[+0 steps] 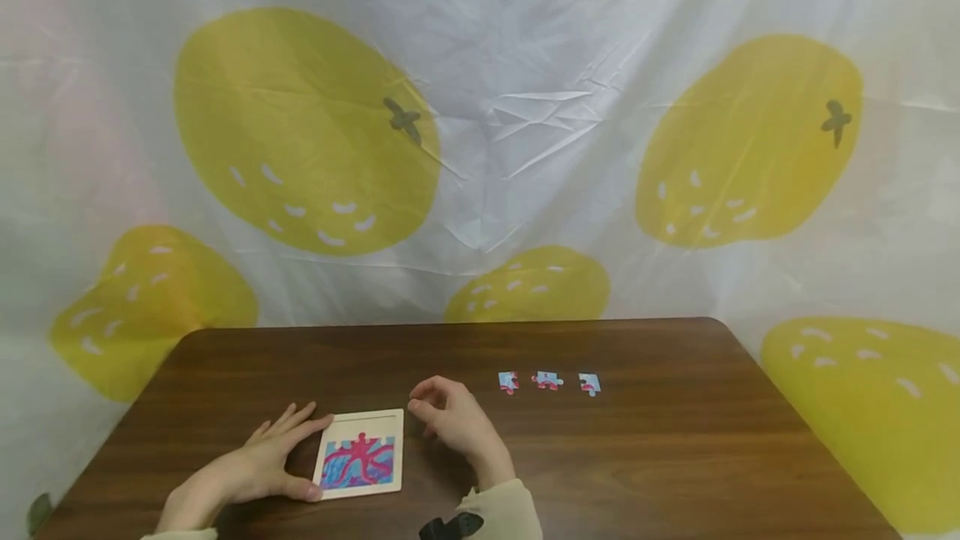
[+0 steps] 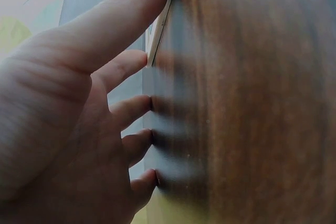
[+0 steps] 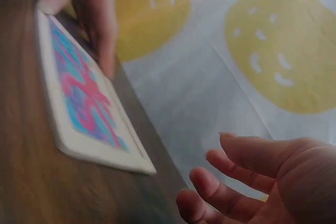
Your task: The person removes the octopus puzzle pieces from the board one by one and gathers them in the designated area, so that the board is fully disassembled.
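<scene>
A jigsaw puzzle tray (image 1: 398, 457) with a pale frame lies flat on the table. Its lower part is filled with joined pieces showing a pink octopus (image 1: 362, 460) on blue and purple, while the pale base shows along its top. My left hand (image 1: 258, 463) is spread at the tray's left side, thumb at the lower left corner and index finger at the upper left; its other fingertips rest on the table in the left wrist view. To the right of the tray hovers my right hand (image 1: 459, 423), fingers loosely bent with nothing between them, as the right wrist view (image 3: 252, 182) shows.
Three loose puzzle pieces, a left one (image 1: 507, 382), a middle one (image 1: 548, 379) and a right one (image 1: 588, 382), lie in a row beyond my right hand. The dark wooden table (image 1: 660, 448) ends at a white curtain (image 1: 510, 190) printed with yellow fruit.
</scene>
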`<move>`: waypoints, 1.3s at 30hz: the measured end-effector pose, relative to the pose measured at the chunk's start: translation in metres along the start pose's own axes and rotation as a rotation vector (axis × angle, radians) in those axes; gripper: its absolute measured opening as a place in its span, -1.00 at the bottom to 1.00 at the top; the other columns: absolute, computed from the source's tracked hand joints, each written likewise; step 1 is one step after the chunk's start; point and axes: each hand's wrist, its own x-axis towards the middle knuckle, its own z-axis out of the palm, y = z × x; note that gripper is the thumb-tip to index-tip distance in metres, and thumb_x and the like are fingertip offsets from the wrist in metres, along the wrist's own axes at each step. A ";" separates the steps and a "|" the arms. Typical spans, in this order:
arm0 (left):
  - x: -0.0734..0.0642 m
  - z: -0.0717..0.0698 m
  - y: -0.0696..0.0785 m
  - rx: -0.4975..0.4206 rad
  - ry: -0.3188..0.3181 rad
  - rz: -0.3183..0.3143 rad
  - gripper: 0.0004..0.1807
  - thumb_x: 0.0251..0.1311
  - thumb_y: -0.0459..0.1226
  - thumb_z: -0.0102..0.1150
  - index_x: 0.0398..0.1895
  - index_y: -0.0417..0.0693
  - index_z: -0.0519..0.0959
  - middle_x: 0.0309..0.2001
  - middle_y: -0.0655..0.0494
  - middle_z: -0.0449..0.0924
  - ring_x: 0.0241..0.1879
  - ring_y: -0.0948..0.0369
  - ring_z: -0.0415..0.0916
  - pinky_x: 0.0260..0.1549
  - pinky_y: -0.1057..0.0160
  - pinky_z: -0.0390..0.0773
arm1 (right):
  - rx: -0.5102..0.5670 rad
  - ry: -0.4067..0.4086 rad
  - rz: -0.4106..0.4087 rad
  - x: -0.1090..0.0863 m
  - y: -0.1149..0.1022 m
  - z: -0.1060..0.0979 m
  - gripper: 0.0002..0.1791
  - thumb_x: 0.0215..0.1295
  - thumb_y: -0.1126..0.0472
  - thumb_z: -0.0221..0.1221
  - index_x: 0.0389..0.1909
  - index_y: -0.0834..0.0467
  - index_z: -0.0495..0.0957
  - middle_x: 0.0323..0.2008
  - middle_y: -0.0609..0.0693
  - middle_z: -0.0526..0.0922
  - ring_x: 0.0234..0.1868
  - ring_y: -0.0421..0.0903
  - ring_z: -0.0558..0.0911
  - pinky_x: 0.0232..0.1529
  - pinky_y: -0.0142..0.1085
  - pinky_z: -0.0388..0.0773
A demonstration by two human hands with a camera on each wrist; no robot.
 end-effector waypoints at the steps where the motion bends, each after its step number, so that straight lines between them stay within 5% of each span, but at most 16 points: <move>1: 0.000 0.001 0.000 -0.002 0.007 -0.003 0.08 -0.19 0.20 0.47 0.46 0.08 0.26 0.51 -0.28 -0.10 0.46 -0.31 -0.39 0.26 -0.42 -0.37 | -0.010 -0.007 0.004 0.001 0.000 0.004 -0.86 0.34 0.20 0.23 -0.18 0.17 0.60 -0.47 0.11 0.61 -0.60 -0.03 0.59 -0.66 -0.33 0.44; 22: -0.007 -0.007 0.017 -0.049 -0.044 0.004 0.09 -0.11 0.12 0.45 0.46 -0.15 0.20 0.49 -0.40 -0.21 0.42 -0.39 -0.48 0.23 -0.44 -0.46 | -0.217 -0.121 -0.090 0.009 -0.016 0.080 -0.84 0.11 0.36 0.30 -0.26 0.18 0.66 -0.57 -0.23 0.50 -0.65 -0.33 0.40 -0.62 -0.48 0.39; 32: -0.005 -0.002 0.008 -0.013 -0.010 0.009 0.07 -0.11 0.16 0.44 0.46 -0.07 0.23 0.52 -0.28 -0.15 0.45 -0.32 -0.42 0.27 -0.42 -0.40 | -0.638 -0.061 -0.041 0.006 -0.027 0.102 -0.75 0.07 0.05 0.41 -0.18 -0.08 0.71 -0.53 -0.36 0.49 -0.45 -0.39 0.45 -0.29 -0.26 0.49; 39: -0.008 -0.006 0.017 -0.042 -0.022 0.025 0.04 -0.10 0.08 0.46 0.43 -0.16 0.25 0.48 -0.42 -0.16 0.41 -0.41 -0.42 0.22 -0.47 -0.43 | -0.752 -0.061 -0.016 0.001 -0.034 0.108 -0.71 0.07 0.02 0.41 -0.14 -0.17 0.67 -0.37 -0.29 0.48 -0.35 -0.32 0.49 -0.24 -0.18 0.55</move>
